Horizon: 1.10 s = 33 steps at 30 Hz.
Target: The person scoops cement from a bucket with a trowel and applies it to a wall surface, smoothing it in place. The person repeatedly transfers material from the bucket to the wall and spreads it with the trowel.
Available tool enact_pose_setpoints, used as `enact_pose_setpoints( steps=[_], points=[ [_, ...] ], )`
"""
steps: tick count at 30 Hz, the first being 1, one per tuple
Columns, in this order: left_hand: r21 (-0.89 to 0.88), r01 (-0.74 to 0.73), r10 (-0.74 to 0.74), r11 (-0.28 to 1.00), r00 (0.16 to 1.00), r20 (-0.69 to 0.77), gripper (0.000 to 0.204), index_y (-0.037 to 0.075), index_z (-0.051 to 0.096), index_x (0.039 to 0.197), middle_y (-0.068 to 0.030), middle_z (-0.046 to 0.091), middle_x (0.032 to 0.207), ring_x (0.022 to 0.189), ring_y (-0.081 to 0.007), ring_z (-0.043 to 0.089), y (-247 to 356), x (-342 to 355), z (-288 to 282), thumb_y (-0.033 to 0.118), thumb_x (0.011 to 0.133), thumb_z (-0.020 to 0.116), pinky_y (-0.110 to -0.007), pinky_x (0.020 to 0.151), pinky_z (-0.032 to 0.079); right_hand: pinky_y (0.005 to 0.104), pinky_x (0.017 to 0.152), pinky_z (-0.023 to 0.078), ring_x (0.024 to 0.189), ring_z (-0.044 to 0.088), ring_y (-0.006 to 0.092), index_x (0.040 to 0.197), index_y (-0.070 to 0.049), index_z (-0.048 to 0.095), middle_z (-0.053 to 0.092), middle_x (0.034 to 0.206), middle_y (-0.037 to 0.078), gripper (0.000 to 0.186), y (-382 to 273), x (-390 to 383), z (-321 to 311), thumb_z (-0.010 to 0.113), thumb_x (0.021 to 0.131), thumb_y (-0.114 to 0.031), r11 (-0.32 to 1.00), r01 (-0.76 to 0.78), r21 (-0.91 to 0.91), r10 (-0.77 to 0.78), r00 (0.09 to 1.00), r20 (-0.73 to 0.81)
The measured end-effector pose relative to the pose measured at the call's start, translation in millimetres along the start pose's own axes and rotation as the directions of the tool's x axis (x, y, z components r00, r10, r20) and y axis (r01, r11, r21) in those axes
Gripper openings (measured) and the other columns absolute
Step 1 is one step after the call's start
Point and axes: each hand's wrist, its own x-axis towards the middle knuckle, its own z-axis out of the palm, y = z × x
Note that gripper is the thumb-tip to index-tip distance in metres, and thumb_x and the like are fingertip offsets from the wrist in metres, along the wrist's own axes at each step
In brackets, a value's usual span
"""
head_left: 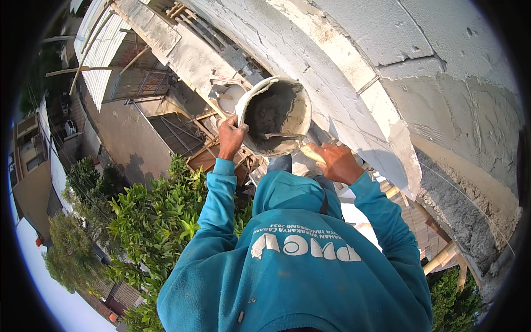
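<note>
My left hand [232,135] is closed on the left rim of a pale bucket [303,108] partly filled with wet grey mortar [268,113]. My right hand [337,163] grips the light-coloured handle of a trowel [312,154] at the bucket's lower right; its blade lies across the mortar inside. Both forearms are in blue sleeves. Below the bucket, my legs show in part beyond the blue top.
A grey block wall [420,33] with rough plaster and a ledge [398,133] runs along the right. A narrow plank walkway [182,55] leads away beside it, with bamboo poles [442,257]. Far below lie roofs, a paved yard [127,160] and leafy trees [149,221].
</note>
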Motion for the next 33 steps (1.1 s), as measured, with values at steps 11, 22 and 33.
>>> enact_pose_setpoints(
  steps=[11, 22, 33],
  points=[
    [0.075, -0.088, 0.093, 0.993, 0.994, -0.06, 0.047, -0.004, 0.069, 0.117, -0.012, 0.073, 0.082, 0.072, -0.0143, 0.063, 73.1, 2.3, 23.2, 0.014, 0.073, 0.071, -0.032, 0.072, 0.052, 0.0368, 0.056, 0.052, 0.065, 0.065, 0.0245, 0.132, -0.001, 0.055, 0.062, 0.073, 0.013, 0.045, 55.5, -9.8, 35.0, 0.061, 0.093, -0.023, 0.83, -0.247, 0.499, 0.365, 0.919, -0.152],
    [0.157, -0.243, 0.237, 0.957, 0.97, 0.059, 0.051, 0.0, 0.068, 0.119, -0.0217, 0.068, 0.119, 0.103, -0.0365, 0.068, 60.8, 18.9, 42.5, 0.017, 0.071, 0.072, -0.04, 0.092, 0.053, 0.0257, 0.043, 0.042, 0.05, 0.05, 0.0108, 0.145, -0.004, 0.044, 0.059, 0.08, 0.007, 0.057, -10.7, -29.8, 18.4, 0.061, 0.098, -0.03, -0.374, -0.429, 0.822, 0.022, 0.882, 0.47],
    [0.219, -0.204, 0.176, 0.954, 0.974, 0.14, 0.027, -0.005, 0.066, 0.088, -0.0155, 0.06, 0.138, 0.103, -0.0298, 0.07, 101.3, 13.7, 29.2, 0.014, 0.068, 0.072, -0.036, 0.086, 0.053, 0.0509, 0.081, 0.052, 0.093, 0.064, 0.049, 0.139, 0.002, 0.049, 0.067, 0.1, 0.032, 0.058, -26.7, -5.1, 11.4, 0.067, 0.086, -0.012, 0.778, -0.348, 0.524, 0.509, 0.838, -0.199]
  ],
)
